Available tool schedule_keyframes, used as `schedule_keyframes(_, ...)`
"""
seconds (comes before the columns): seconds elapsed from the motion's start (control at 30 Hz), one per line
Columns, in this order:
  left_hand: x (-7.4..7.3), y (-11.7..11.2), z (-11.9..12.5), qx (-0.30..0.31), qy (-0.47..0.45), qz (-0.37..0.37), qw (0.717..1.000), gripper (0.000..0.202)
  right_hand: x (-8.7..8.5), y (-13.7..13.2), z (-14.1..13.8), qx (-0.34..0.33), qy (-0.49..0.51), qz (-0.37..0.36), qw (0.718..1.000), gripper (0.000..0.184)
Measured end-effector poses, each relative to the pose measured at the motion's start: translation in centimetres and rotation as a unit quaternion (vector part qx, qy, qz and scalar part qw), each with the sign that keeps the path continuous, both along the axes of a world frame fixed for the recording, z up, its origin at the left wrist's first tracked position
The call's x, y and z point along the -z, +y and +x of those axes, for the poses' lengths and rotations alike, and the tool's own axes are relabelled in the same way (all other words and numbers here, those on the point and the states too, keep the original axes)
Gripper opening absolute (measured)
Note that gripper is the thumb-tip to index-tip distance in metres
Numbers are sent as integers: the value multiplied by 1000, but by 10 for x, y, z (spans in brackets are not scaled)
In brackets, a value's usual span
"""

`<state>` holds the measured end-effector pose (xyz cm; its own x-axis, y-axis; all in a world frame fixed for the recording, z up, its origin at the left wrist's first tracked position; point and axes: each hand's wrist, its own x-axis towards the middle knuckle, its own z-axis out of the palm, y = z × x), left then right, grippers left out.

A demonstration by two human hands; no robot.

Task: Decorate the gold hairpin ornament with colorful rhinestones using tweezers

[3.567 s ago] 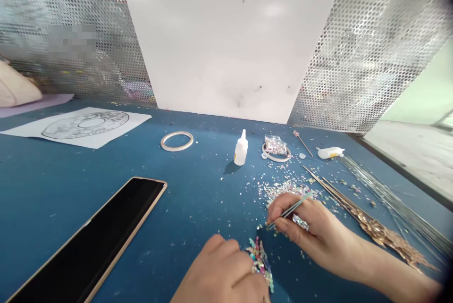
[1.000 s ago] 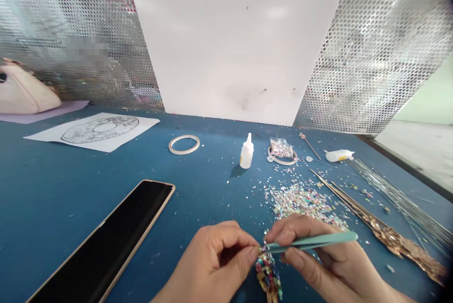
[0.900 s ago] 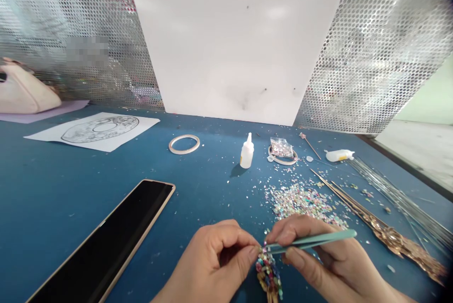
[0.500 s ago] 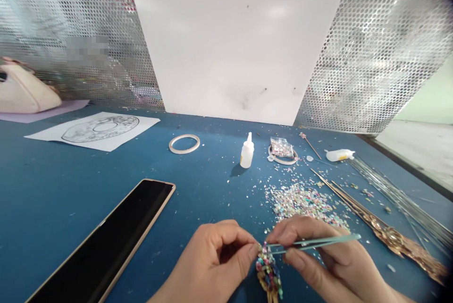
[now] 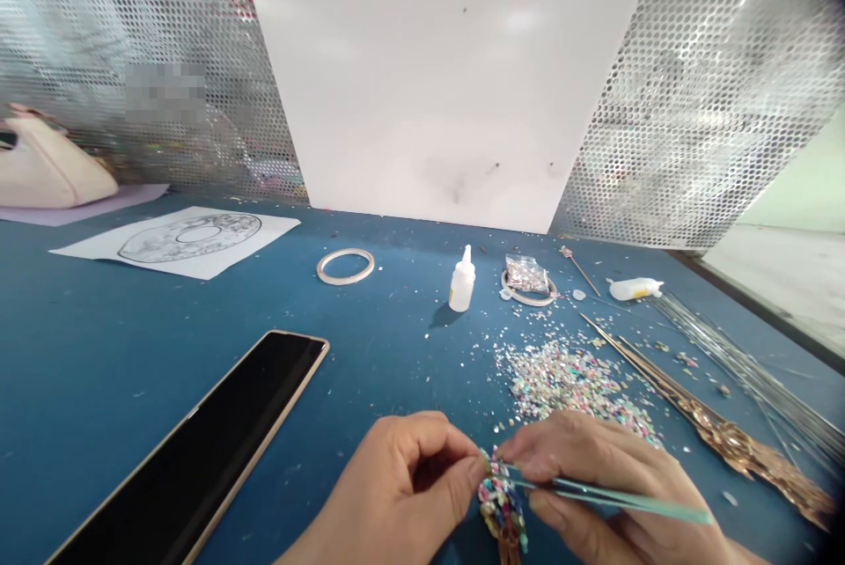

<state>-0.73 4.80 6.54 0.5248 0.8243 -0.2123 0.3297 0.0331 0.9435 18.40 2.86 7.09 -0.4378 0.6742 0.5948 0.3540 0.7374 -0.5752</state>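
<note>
Between thumb and forefinger, my left hand pinches the upper end of a hairpin-like gold piece covered in small coloured chips. My right hand is closed around turquoise tweezers, whose tips point left and meet the top of the piece beside my left fingertips. Whether a chip sits between the tips is too small to tell. Just beyond my right hand lies a loose heap of shiny coloured chips on the blue table.
A white glue bottle stands mid-table; another bottle lies at right. Gold hair sticks and thin wires lie right. A phone, tape ring and printed sheet are left. A bag of chips rests on another ring.
The rear end of the tweezers has swung down and to the right, and my right hand has tilted with it. My left hand keeps its pinch in nearly the same place.
</note>
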Motion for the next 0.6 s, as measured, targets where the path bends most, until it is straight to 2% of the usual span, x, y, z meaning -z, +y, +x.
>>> schedule_keyframes(0.27, -1, -1, 1, 10, 19, 14, 1000, 26, -9, -2, -1, -9, -36, 7, 999, 8)
schedule_keyframes(0.47, -6, -3, 0, 30, 38, 23, 999, 23, -5, 2, 1, -36, -28, -16, 999, 7)
schedule_keyframes(0.6, -6, -1, 0, 37, 45, 23, 998, 25, -3, 1, 4, -31, -20, -33, 999, 5)
